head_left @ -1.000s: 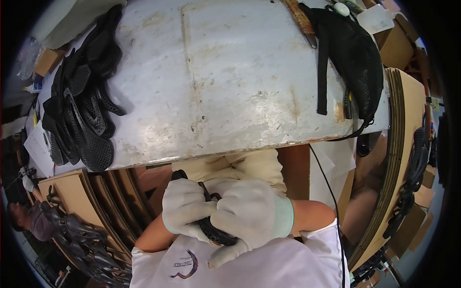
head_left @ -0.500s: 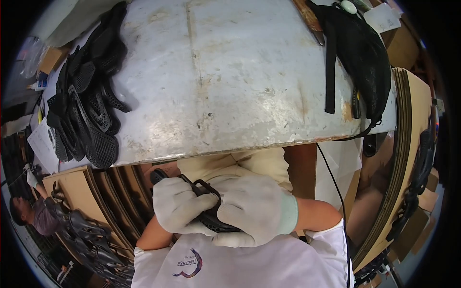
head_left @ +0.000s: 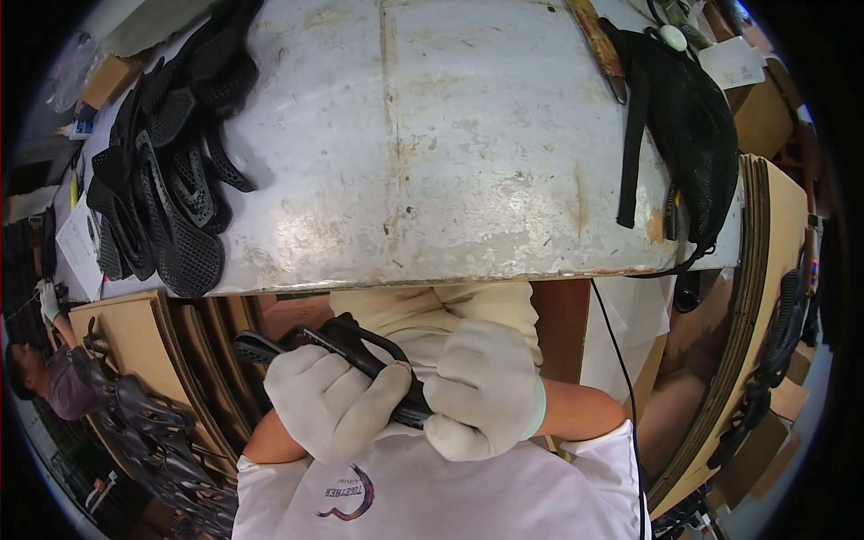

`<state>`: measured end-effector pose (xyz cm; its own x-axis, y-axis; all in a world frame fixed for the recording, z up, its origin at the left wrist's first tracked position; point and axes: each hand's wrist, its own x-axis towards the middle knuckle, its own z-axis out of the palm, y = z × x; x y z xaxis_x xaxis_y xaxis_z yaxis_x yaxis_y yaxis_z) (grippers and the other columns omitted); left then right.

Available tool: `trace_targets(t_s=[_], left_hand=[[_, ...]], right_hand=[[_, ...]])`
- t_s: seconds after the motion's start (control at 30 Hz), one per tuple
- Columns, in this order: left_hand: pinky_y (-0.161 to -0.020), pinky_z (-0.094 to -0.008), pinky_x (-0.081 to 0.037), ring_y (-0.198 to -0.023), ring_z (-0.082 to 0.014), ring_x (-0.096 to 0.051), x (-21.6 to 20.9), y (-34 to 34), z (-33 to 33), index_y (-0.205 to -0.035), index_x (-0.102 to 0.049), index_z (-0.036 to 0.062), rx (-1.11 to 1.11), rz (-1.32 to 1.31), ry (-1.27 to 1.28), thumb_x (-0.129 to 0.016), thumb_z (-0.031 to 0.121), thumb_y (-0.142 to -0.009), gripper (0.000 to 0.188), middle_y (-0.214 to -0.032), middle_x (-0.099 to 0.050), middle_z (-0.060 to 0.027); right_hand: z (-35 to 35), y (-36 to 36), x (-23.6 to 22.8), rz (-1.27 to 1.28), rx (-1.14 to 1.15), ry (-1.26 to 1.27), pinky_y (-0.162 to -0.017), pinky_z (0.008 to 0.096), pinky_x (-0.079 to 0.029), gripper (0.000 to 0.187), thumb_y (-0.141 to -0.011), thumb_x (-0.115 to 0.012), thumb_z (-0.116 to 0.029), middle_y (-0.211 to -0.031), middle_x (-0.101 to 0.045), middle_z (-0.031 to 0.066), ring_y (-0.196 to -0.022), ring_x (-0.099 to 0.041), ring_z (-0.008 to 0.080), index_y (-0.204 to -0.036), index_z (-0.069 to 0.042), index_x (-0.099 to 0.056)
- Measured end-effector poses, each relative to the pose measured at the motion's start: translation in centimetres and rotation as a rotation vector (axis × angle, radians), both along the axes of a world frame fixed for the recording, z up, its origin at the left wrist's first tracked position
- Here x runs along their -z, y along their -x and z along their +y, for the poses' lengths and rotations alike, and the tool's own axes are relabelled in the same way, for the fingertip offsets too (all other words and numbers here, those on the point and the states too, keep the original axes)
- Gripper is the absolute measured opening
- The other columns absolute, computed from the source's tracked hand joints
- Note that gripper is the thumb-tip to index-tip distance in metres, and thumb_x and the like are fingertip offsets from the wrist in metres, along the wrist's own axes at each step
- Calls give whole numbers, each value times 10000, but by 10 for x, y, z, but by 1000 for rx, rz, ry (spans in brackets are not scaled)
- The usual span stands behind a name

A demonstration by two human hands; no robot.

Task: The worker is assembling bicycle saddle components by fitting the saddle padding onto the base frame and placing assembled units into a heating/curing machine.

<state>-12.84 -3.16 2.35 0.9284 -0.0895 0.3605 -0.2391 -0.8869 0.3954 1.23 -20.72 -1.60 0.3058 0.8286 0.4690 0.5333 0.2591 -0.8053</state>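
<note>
A black moulded piece with a perforated, sole-like end and an open loop, much like a sandal (head_left: 360, 353), is held slantwise in front of my lap. Around its middle my gloved left hand (head_left: 337, 400) is closed, the thumb lying over it. My gloved right hand (head_left: 486, 391) is closed at its lower right end, fingers curled; the piece's grip there is partly hidden. Similar black perforated pieces (head_left: 184, 211) lie heaped on the left of the table. Both gloves are off-white.
The worn metal-topped table (head_left: 450, 180) lies beyond my hands. On its right are a black mesh bag (head_left: 688, 135) and a wooden-handled tool (head_left: 598, 40). A black cable (head_left: 621, 360) hangs at my right. Cardboard sheets (head_left: 126, 342) stand left; another person (head_left: 67, 387) is farther left.
The black piece now sticks out farther to the upper left, showing more of its loop. My left hand has shifted slightly left; my right hand has curled more and sits a bit higher.
</note>
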Motion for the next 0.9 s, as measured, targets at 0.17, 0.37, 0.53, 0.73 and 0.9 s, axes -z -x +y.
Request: trace_targets(t_s=[0.17,0.37,0.53,0.73,0.9], left_hand=[[-464,-282,-376,-500,-122,-521,8,1,-1,-967,-743,5,-39,-43,-13,-793,260,-725,355,-649,-598,14],[-448,-268,-345,-472,-117,-493,14,1,3,-970,-742,4,-71,-102,-55,-732,143,-603,393,-639,-591,12],[-442,-277,-306,-466,-103,-449,5,-4,-1,-1041,-727,1,-101,-100,-47,-781,99,-731,330,-604,-479,56],[-445,-268,-286,-462,-93,-401,9,-5,0,-1145,-699,-8,5,-203,4,-787,97,-823,350,-600,-438,63],[-444,-263,-302,-471,-91,-428,7,-5,-2,-1166,-724,1,-67,-144,-28,-772,160,-812,391,-603,-453,63]], right_hand=[[-2,8,3,132,29,32,-521,405,-391,389,-773,-843,-332,-671,-461,58,-544,-476,267,-693,-81,-557],[1,8,6,156,53,40,-521,414,-405,465,-681,-928,-364,-692,-500,75,-567,-518,287,-757,-62,-583],[4,8,1,88,75,80,-497,403,-394,414,-685,-911,-299,-657,-498,61,-539,-515,276,-709,-71,-566],[8,12,-4,71,164,-19,-480,395,-390,335,-700,-852,-196,-643,-531,62,-511,-513,264,-649,-91,-538],[6,-10,-11,2,-52,171,-516,382,-464,444,-726,-912,-339,-837,-712,107,-581,-609,271,-621,-71,-574]])
